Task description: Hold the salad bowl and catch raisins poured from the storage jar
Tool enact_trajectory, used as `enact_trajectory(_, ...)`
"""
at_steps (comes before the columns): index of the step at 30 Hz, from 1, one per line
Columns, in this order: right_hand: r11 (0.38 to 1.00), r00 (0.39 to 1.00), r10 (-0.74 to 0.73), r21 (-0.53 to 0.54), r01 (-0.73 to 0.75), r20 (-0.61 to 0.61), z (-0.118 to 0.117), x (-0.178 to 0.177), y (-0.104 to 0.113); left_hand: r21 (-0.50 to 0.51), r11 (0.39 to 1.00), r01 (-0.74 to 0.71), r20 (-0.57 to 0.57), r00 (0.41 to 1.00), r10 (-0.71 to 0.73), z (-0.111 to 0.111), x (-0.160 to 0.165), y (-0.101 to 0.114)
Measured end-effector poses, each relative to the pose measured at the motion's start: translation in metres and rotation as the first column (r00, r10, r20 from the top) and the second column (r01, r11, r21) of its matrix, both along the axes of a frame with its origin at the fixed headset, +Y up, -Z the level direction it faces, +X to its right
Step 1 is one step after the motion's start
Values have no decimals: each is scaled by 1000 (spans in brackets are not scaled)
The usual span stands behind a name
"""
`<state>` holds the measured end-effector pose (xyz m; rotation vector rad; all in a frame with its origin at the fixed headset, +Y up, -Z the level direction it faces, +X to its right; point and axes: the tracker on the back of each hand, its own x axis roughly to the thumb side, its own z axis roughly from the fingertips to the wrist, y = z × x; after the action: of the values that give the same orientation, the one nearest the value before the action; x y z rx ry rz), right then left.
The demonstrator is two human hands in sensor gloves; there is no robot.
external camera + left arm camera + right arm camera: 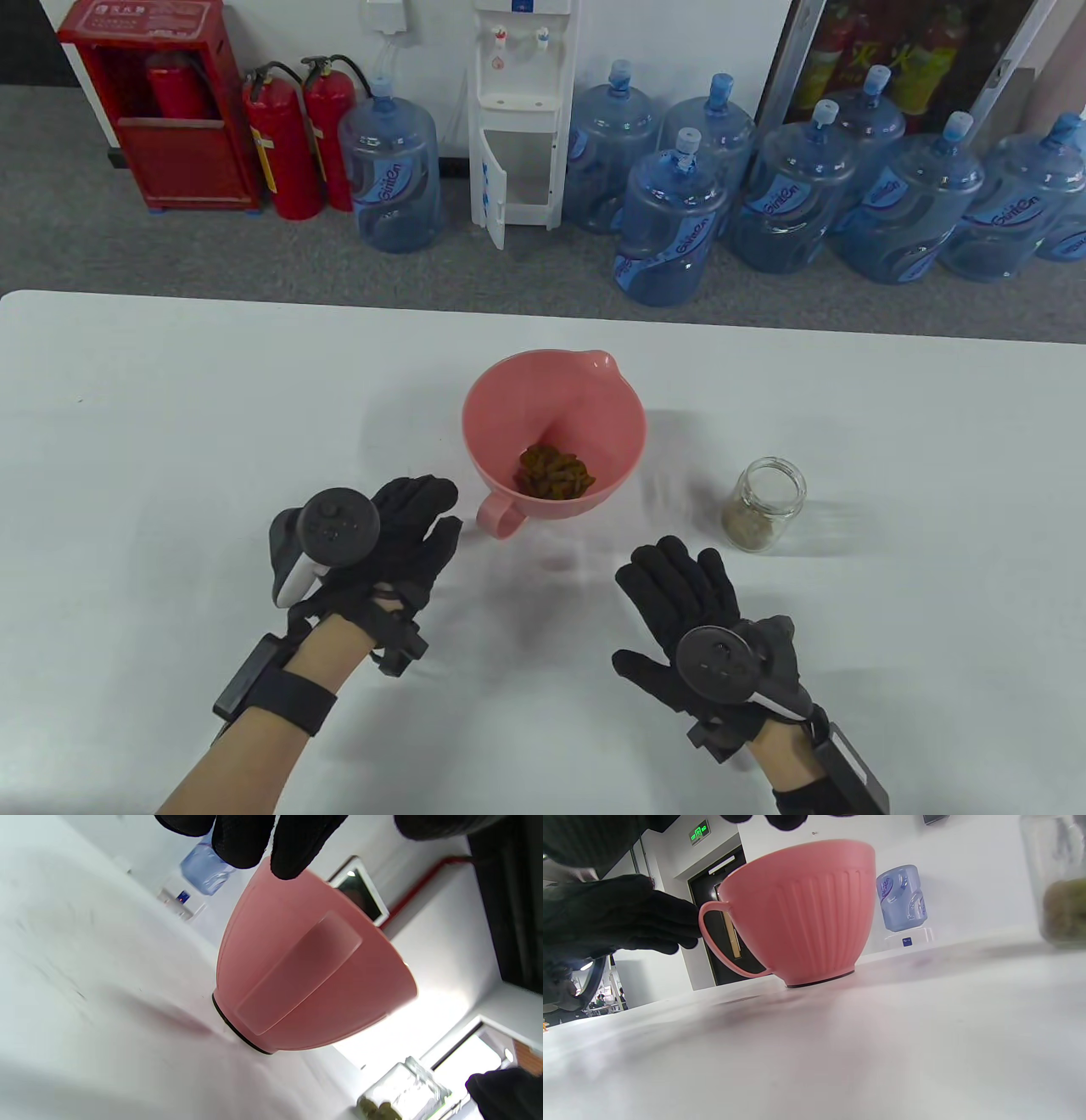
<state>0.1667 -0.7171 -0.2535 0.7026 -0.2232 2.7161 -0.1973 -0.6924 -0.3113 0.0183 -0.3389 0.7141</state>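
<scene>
Nearest the bottom edge, the right hand (687, 611) lies flat over the white tabletop (170, 424), fingers spread and holding nothing. The left hand (386, 543) sits a little farther in, also released, its fingertips (670, 929) just beside the bowl's handle (499, 515) without gripping it. Beyond the hands, the pink bowl (553, 424) stands upright at the middle of the tabletop with a small heap of raisins (554, 473) at its bottom. To its right, apart from it, stands an open glass jar (764, 503) with some raisins left inside.
</scene>
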Motion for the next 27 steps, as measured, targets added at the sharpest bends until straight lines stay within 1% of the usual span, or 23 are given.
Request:
enact_trajectory(4, 1000, 1000, -20, -3, 20, -19, 5, -3, 2, 85, 989, 120, 79, 989, -127, 29, 5, 10)
enact_trajectory(7, 1000, 999, -30, -8, 30, -24, 7, -5, 1, 134, 981, 144, 142, 976, -162, 49, 13, 13)
enact_trajectory(12, 1000, 999, -27, -13, 26, -39, 9, -9, -1, 205, 954, 220, 199, 945, -260, 75, 24, 12)
enact_trajectory(14, 1000, 999, -21, -12, 20, -45, 10, -10, -1, 208, 947, 244, 227, 930, -289, 80, 26, 9)
enact_trajectory(18, 1000, 998, -18, -13, 17, -54, 11, -12, -2, 182, 953, 241, 259, 924, -283, 91, 23, -6)
enact_trajectory(22, 1000, 998, -7, -13, 6, -61, 12, -13, -3, 225, 929, 295, 243, 906, -347, 92, 19, -22)
enact_trajectory(23, 1000, 998, -5, -14, 4, -63, 12, -14, -4, 208, 921, 328, 249, 893, -374, 89, 18, -26)
enact_trajectory(24, 1000, 998, 0, -14, -1, -63, 12, -14, -5, 183, 927, 328, 258, 894, -367, 90, 16, -27)
enact_trajectory(27, 1000, 998, 2, -20, -3, -66, 11, -15, -6, 204, 923, 325, 268, 889, -372, 91, 18, -28)
